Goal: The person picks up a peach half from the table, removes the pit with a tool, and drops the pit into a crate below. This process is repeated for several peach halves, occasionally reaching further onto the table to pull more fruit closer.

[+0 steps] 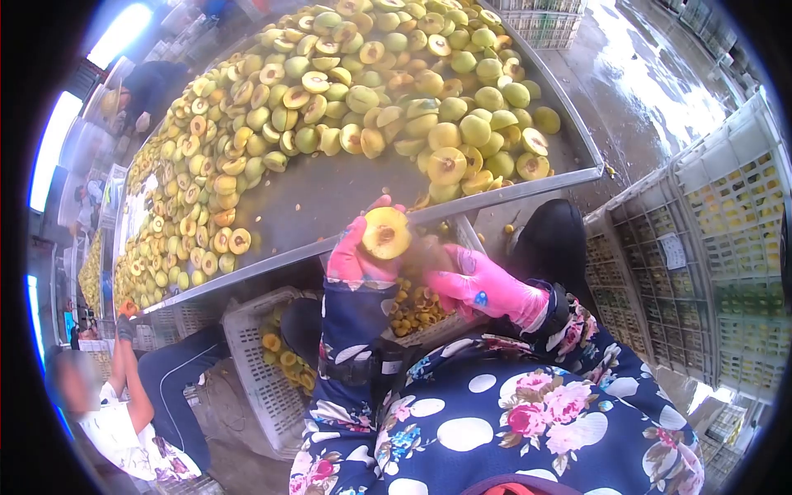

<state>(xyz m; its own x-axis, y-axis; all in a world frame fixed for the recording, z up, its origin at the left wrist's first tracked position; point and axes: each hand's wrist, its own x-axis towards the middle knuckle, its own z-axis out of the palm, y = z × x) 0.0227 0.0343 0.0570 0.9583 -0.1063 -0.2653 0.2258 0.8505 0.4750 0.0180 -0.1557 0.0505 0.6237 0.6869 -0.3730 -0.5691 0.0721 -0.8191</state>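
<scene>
My left hand (346, 261), in a pink glove, is closed around a halved yellow peach (386, 233) with its cut face and brown centre turned up. Just to the right, my right hand (492, 289), also pink-gloved, has its fingers curled. Motion blur hides what they grip, if anything. Both hands are near the front rim of a metal table (330, 196) heaped with green-yellow peach halves (363, 99). Below them, a crate (441, 332) holds small yellow scraps or pits (412, 307).
White crates (709, 239) of fruit stand stacked at right. Another crate (268, 404) with fruit pieces sits lower left, by my leg. A co-worker (136, 429) sits farther left, an orange-gloved hand (128, 308) at the table edge. The table's metal rim (528, 191) runs before me.
</scene>
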